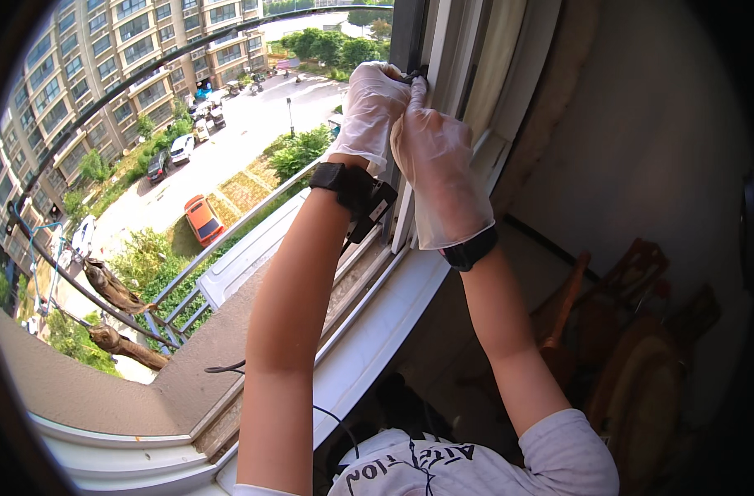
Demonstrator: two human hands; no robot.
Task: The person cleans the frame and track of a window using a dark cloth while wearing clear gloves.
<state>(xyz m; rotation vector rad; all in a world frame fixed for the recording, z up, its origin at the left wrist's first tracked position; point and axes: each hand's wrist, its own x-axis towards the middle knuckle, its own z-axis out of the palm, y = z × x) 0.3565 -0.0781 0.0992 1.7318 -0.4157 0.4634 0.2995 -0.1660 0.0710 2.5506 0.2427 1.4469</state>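
Observation:
My left hand (375, 105), in a thin translucent glove, is raised to the edge of the open window. Its fingers curl at a small black piece (421, 72) against the dark window frame upright (406, 31). Glove and fingers partly cover that piece, so its kind is unclear. Close beside it, my right hand (436, 142) wears a similar glove and points its index finger up to the same spot. The other right fingers are folded, and what they may hold is hidden. White window sash profiles (454, 43) stand just right of both hands.
Below my arms run the window track (358, 273) and a white sill (377, 335). Outside are a metal railing (240, 226), a white panel (240, 260), hanging dried fish (113, 288) and a long drop to parked cars. Wooden-looking items (631, 372) stand in shadow at right.

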